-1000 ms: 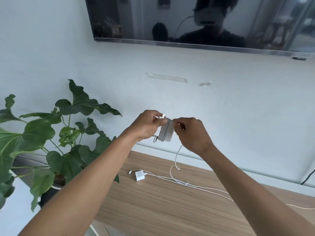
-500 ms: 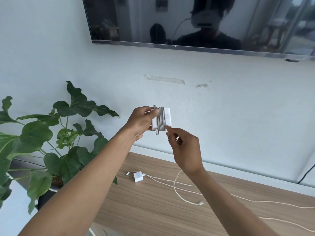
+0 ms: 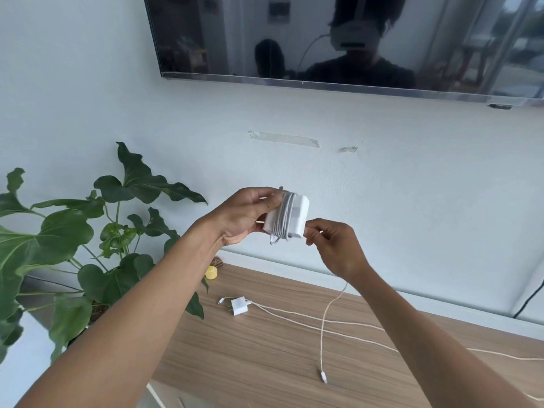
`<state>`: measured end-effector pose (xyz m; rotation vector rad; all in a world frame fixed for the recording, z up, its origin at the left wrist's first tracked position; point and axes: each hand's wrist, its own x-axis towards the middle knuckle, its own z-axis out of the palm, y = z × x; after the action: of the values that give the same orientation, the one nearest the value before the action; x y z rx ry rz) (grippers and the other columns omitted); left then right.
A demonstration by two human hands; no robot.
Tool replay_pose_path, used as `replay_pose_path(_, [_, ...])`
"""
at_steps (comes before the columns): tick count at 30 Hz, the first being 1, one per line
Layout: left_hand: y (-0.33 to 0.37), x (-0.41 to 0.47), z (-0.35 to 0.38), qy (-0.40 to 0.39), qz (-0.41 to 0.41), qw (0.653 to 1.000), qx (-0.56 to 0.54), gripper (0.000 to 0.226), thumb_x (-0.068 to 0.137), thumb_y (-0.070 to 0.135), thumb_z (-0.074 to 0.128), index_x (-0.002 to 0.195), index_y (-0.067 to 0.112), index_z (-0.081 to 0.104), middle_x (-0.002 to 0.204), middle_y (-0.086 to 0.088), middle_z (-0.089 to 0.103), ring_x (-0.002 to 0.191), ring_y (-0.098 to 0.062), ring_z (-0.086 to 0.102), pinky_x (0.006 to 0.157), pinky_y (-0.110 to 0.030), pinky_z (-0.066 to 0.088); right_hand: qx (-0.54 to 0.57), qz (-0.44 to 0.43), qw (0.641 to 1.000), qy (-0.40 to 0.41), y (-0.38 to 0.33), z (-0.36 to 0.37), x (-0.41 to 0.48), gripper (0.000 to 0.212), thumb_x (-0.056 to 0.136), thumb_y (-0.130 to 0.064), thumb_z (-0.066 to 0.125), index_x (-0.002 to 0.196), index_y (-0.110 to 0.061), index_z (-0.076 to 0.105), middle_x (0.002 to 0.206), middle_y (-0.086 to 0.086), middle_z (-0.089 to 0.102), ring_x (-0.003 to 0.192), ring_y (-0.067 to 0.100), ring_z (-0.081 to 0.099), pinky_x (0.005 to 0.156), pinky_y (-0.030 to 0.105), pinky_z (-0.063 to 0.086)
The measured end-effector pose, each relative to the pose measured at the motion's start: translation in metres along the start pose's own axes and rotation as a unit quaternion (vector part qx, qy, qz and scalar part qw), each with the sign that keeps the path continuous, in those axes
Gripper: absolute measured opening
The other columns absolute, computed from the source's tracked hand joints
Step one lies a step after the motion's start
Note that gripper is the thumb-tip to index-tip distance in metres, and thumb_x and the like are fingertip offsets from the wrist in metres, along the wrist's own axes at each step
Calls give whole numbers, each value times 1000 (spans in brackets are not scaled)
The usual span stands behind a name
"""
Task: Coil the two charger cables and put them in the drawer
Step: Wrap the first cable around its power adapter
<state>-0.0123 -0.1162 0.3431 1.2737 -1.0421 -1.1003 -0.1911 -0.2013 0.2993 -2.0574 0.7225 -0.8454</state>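
Note:
My left hand (image 3: 244,213) grips a white charger brick (image 3: 298,214) in the air in front of the wall, with several turns of its grey-white cable (image 3: 284,219) wound round it. At the brick's lower right corner my right hand (image 3: 335,245) pinches the same cable. The loose tail (image 3: 323,325) hangs from that hand down to the wooden top, and its connector (image 3: 323,378) lies there. A second, small white charger plug (image 3: 239,307) lies on the wood, its thin cable (image 3: 353,323) trailing uncoiled to the right. No drawer shows in view.
The wooden cabinet top (image 3: 265,363) runs along the wall. A large leafy potted plant (image 3: 59,245) stands at the left. A small yellow object (image 3: 211,272) sits near the wall. A television (image 3: 323,39) hangs above, and a black cord (image 3: 530,298) drops at far right.
My right hand came from the top of the brick down to its lower right, laying more cable round it. The brick turned in my left hand, and the hanging tail grew shorter.

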Motion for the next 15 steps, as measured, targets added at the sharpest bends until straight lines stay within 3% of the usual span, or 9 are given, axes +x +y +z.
replay_pose_path(3, [-2,-3,1,-12,-8,996,87,27,95,16,51,119,7,59,104,-13,64,90,-22,62,75,-31,55,-62,1,998,-30,-3,-15,11,29,91,-18,61,71,-39,63,64,-10,63,52,3,48,52,11,35])
replay_pose_path(6, [-6,-4,1,-20,1,979,204,29,94,24,56,120,12,62,113,-20,66,97,-21,61,80,-30,53,-120,17,990,-68,-11,-26,21,21,92,-17,59,78,-28,69,65,-9,65,65,14,57,58,18,43])
replay_pose_path(8, [-7,-3,1,-19,2,965,263,33,92,30,58,122,16,62,115,-14,68,107,-17,62,99,-35,47,-141,38,985,-95,-17,-29,25,18,93,-20,57,83,-18,71,68,-6,65,64,13,55,52,13,40])
replay_pose_path(10, [-5,-3,3,-24,-4,957,288,35,92,31,59,124,16,61,112,-9,70,108,-13,62,104,-36,43,-146,58,981,-110,-22,-29,27,19,93,-21,57,86,-13,72,70,-3,66,58,9,51,45,9,36])
replay_pose_path(12, [-2,-4,6,-31,6,949,313,30,93,30,59,120,18,62,104,-11,71,87,-10,61,86,-28,47,-142,85,980,-112,-25,-28,28,17,91,-21,59,85,-13,73,70,-3,66,53,4,49,44,11,37])
replay_pose_path(15, [-1,-2,10,-17,22,933,359,24,93,31,59,115,21,63,91,-1,66,57,3,49,63,-20,39,-132,122,979,-98,-26,-26,27,21,89,-22,62,74,-13,72,60,-4,61,41,3,42,38,13,32])
